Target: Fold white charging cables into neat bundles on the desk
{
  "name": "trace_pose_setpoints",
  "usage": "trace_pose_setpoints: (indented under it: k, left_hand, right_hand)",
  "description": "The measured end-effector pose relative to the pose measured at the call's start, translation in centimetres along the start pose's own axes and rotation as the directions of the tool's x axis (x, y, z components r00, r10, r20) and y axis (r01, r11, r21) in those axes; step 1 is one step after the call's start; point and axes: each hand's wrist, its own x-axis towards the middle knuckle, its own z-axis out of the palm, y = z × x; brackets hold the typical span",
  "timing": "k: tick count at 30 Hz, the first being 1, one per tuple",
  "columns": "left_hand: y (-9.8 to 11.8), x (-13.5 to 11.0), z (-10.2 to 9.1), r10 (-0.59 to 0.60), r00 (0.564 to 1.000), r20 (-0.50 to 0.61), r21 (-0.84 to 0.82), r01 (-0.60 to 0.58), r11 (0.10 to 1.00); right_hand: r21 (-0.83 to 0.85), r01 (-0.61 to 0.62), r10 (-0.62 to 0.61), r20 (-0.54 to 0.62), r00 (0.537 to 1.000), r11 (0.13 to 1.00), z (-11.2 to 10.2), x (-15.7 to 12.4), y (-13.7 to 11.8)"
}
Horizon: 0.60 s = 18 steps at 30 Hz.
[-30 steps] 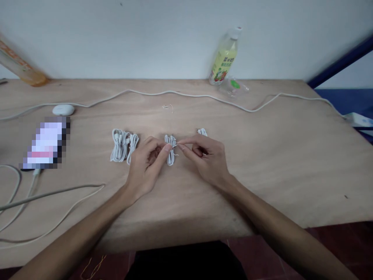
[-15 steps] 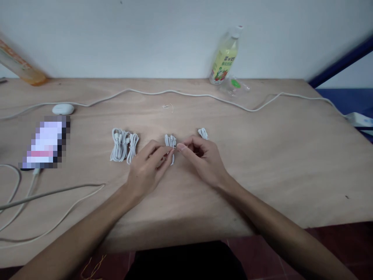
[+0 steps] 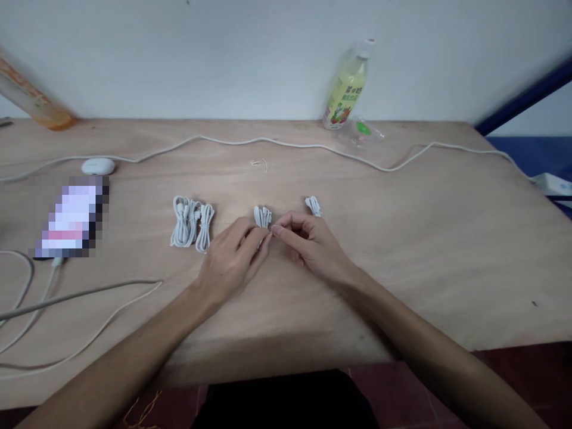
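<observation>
A coiled white cable (image 3: 262, 217) lies on the wooden table, its lower half covered by fingers. My left hand (image 3: 232, 253) is closed over that lower half, thumb and fingertips pinched together. From the other side my right hand (image 3: 315, 241) pinches with thumb and index finger, its tips almost meeting the left ones. A thin pale strand, apparently a twist tie (image 3: 270, 233), shows between the fingertips; its ends are hidden. Just beyond my right hand lies another coiled cable (image 3: 313, 205), partly covered. Several coiled white cables (image 3: 191, 223) lie together left of my left hand.
Short white tie pieces (image 3: 259, 164) lie behind the middle coil. A long white cord (image 3: 286, 143) crosses the table's back. At left are a phone (image 3: 71, 217), a white case (image 3: 98, 166) and loose cables (image 3: 89, 295). A drink bottle (image 3: 346, 92) leans on the wall.
The fingertips of both hands have come down slightly toward the near end of the middle coil and still pinch. The view has shifted a little; the other things lie as before.
</observation>
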Motion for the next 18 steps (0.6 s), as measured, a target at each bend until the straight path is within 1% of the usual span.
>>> trace_pose_setpoints:
  k: [2, 5, 7, 9, 11, 13, 16, 18]
  left_hand:
    - [0.1, 0.0, 0.1, -0.019, 1.0, -0.015, -0.046, 0.018, 0.999]
    - [0.3, 0.2, 0.1, -0.098, 0.995, -0.02, -0.14, 0.095, 0.986]
    - [0.5, 0.4, 0.0, -0.191, 0.982, 0.005, -0.221, 0.187, 0.957]
    - [0.7, 0.7, -0.2, -0.297, 0.954, 0.048, -0.316, 0.296, 0.901]
    - [0.7, 1.0, -0.4, -0.397, 0.912, 0.108, -0.423, 0.403, 0.812]
    - [0.8, 1.4, -0.5, -0.474, 0.861, 0.181, -0.535, 0.491, 0.688]
    - [0.7, 1.8, -0.5, -0.542, 0.774, 0.326, -0.673, 0.593, 0.443]
    - [0.7, 1.9, -0.3, -0.563, 0.724, 0.399, -0.723, 0.626, 0.291]
  right_hand:
    - [-0.032, 0.021, -0.02, 0.025, 0.999, 0.999, -0.1, 0.0, -0.1]
    - [-0.109, 0.066, -0.063, 0.037, 0.997, 0.992, -0.1, -0.1, -0.1]
    - [-0.171, 0.097, -0.094, 0.026, 0.995, 0.981, -0.1, -0.2, 0.0]
    - [-0.214, 0.112, -0.108, 0.031, 0.994, 0.97, 0.0, -0.3, 0.1]
    - [-0.227, 0.12, -0.111, 0.052, 0.992, 0.966, -0.1, -0.3, 0.1]
    - [-0.222, 0.144, -0.13, 0.076, 0.988, 0.964, -0.2, -0.3, 0.1]
    - [-0.243, 0.205, -0.186, 0.101, 0.977, 0.948, -0.4, -0.1, 0.0]
    - [-0.3, 0.251, -0.228, 0.108, 0.968, 0.921, -0.6, -0.1, -0.1]
